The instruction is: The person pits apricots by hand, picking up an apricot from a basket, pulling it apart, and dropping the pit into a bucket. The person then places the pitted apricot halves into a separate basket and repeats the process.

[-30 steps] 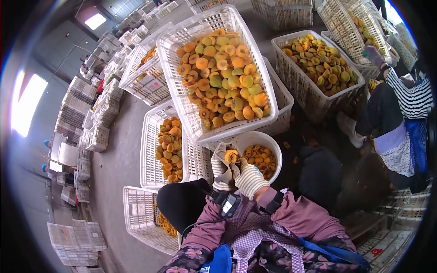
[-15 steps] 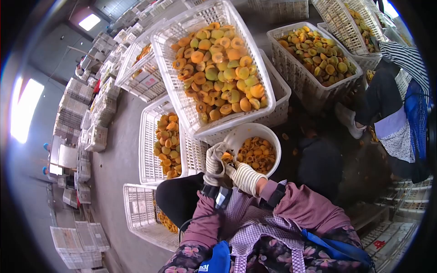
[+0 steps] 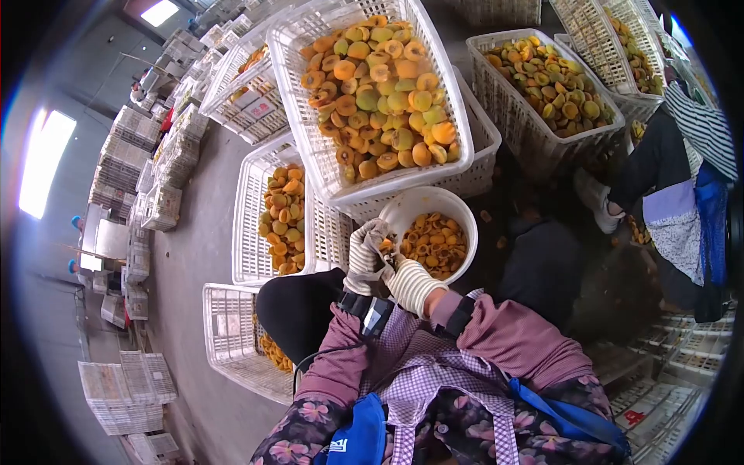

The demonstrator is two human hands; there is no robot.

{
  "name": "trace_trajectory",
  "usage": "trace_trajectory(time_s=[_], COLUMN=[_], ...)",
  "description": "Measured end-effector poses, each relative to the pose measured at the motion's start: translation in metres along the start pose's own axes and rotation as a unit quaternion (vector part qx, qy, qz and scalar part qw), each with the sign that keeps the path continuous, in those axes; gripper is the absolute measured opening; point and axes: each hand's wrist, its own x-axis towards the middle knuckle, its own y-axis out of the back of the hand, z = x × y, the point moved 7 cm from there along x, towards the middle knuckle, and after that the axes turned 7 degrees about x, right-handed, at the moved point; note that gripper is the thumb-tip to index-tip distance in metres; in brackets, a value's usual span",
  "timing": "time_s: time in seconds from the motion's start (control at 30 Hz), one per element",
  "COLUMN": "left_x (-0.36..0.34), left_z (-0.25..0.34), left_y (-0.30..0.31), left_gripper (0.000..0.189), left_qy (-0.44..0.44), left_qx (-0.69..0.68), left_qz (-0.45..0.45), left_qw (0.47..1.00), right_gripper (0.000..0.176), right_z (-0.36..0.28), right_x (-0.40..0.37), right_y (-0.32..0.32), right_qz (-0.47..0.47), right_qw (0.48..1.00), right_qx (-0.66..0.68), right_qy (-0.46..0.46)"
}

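Observation:
Both my hands wear white ribbed work gloves and meet at the left rim of a white bucket (image 3: 473,232). My left hand (image 3: 366,254) is closed round a small orange peach half (image 3: 387,245), mostly covered by the fingers. Against it, my right hand (image 3: 412,285) is closed, its fingertips at the fruit; something small and dark shows between the hands, too hidden to name. Inside the bucket lie many orange fruit pieces (image 3: 434,242). Just beyond stands a large white crate (image 3: 459,151) of yellow-orange peach halves (image 3: 380,101).
More peach halves fill a crate (image 3: 241,232) at the left and another crate (image 3: 496,101) at the back right. A low crate (image 3: 225,325) sits beside my left knee. A co-worker's leg (image 3: 651,155) and shoe (image 3: 597,198) are at the right. Stacked crates (image 3: 124,163) line the far left.
The view has tilted slightly, so the crates and bucket sit a little higher in it. My hands stay together by the bucket, with the left still round the peach half.

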Motion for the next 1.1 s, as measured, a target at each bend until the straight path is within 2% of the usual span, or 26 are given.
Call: trace_trajectory(time_s=[0.03, 0.07, 0.13, 0.17, 0.3, 0.33, 0.37, 0.4, 0.47, 0.5, 0.53, 0.57, 0.6, 0.63, 0.7, 0.73, 0.77, 0.83, 0.87, 0.9, 0.93, 0.97, 1.0, 1.03, 1.07, 1.1], left_x=[0.001, 0.002, -0.001, 0.0, -0.008, -0.011, -0.016, -0.015, -0.013, -0.01, -0.008, -0.014, -0.014, -0.009, 0.014, 0.023, 0.031, 0.065, 0.084, 0.105, 0.132, 0.161, 0.19, 0.204, 0.216, 0.226], left_z=[0.004, 0.004, 0.002, 0.0, -0.009, -0.017, -0.016, -0.001, -0.026, -0.015, 0.0, 0.01, 0.011, 0.009, 0.005, 0.01, 0.013, 0.022, 0.03, 0.031, 0.026, 0.02, 0.004, -0.009, -0.018, -0.025], left_y=[-0.003, 0.003, -0.005, -0.007, -0.011, 0.004, 0.018, -0.002, 0.011, 0.007, -0.012, -0.03, -0.029, -0.026, 0.004, 0.025, 0.046, 0.054, 0.053, 0.056, 0.058, 0.061, 0.06, 0.054, 0.049, 0.042], left_gripper=[0.055, 0.055, 0.062, 0.066, 0.062, 0.051, 0.044, 0.041, 0.034, 0.034, 0.03, 0.027, 0.027, 0.029, 0.039, 0.043, 0.047, 0.046, 0.043, 0.041, 0.04, 0.04, 0.041, 0.043, 0.046, 0.05], left_qy=[-0.004, -0.003, -0.042, -0.002, 0.015, -0.086, -0.186, -0.154, -0.037, -0.034, -0.037, -0.041, -0.043, 0.004, 0.002, -0.016, -0.047, -0.043, -0.069, -0.065, -0.074, -0.105, -0.091, -0.057, -0.019, 0.003], left_qx=[0.109, 0.109, 0.117, 0.118, 0.123, 0.078, 0.032, -0.03, -0.117, -0.116, -0.08, -0.042, -0.041, -0.1, -0.07, -0.147, -0.213, -0.431, -0.281, -0.147, 0.085, 0.428, 0.663, 0.756, 0.791, 0.796], left_qz=[-0.038, -0.032, -0.179, -0.198, -0.223, -0.149, -0.072, -0.185, -0.146, -0.145, -0.279, -0.408, -0.407, -0.364, -0.109, -0.013, 0.078, 0.029, 0.037, 0.06, 0.073, 0.053, 0.024, -0.014, -0.051, -0.077], left_qw=[0.993, 0.994, 0.976, 0.973, 0.967, 0.982, 0.979, 0.97, 0.982, 0.982, 0.956, 0.911, 0.912, 0.926, 0.992, 0.989, 0.973, 0.901, 0.957, 0.985, 0.991, 0.896, 0.743, 0.652, 0.61, 0.601], right_gripper=[0.04, 0.044, 0.044, 0.044, 0.043, 0.043, 0.039, 0.036, 0.037, 0.037, 0.038, 0.042, 0.042, 0.041, 0.04, 0.04, 0.039, 0.034, 0.033, 0.034, 0.034, 0.035, 0.036, 0.036, 0.036, 0.039], right_z=[0.012, 0.014, 0.026, 0.026, 0.022, 0.019, 0.01, 0.001, -0.004, -0.002, -0.001, -0.002, -0.001, -0.004, -0.011, -0.01, -0.004, 0.011, 0.015, 0.014, 0.014, 0.012, 0.012, 0.01, 0.011, 0.017], right_x=[-0.002, -0.006, -0.014, -0.015, -0.019, -0.023, -0.029, -0.034, -0.035, -0.037, -0.041, -0.041, -0.042, -0.043, -0.048, -0.049, -0.049, -0.043, -0.038, -0.03, -0.024, -0.02, -0.019, -0.018, -0.018, -0.014], right_y=[-0.006, -0.01, -0.026, -0.027, -0.026, -0.026, -0.021, -0.016, -0.009, -0.013, -0.019, -0.02, -0.021, -0.023, -0.02, -0.02, -0.016, -0.005, 0.002, 0.006, 0.009, 0.011, 0.011, 0.012, 0.014, 0.013], right_qz=[-0.027, -0.095, -0.143, -0.145, -0.155, -0.171, -0.147, -0.122, -0.103, -0.136, -0.171, -0.186, -0.188, -0.189, -0.168, -0.17, -0.123, -0.033, 0.015, 0.026, 0.038, 0.032, 0.027, 0.019, 0.02, 0.054], right_qw=[0.995, 0.974, 0.91, 0.91, 0.889, 0.873, 0.881, 0.889, 0.905, 0.893, 0.878, 0.881, 0.882, 0.865, 0.85, 0.851, 0.811, 0.732, 0.717, 0.731, 0.744, 0.763, 0.771, 0.774, 0.777, 0.795], right_qx=[0.093, 0.186, 0.354, 0.352, 0.379, 0.398, 0.389, 0.38, 0.364, 0.371, 0.378, 0.377, 0.376, 0.417, 0.454, 0.452, 0.525, 0.623, 0.636, 0.628, 0.619, 0.606, 0.592, 0.584, 0.577, 0.566], right_qy=[-0.036, -0.089, -0.162, -0.164, -0.204, -0.222, -0.223, -0.223, -0.194, -0.216, -0.238, -0.215, -0.214, -0.208, -0.207, -0.204, -0.227, -0.272, -0.286, -0.266, -0.248, -0.221, -0.232, -0.243, -0.252, -0.212])
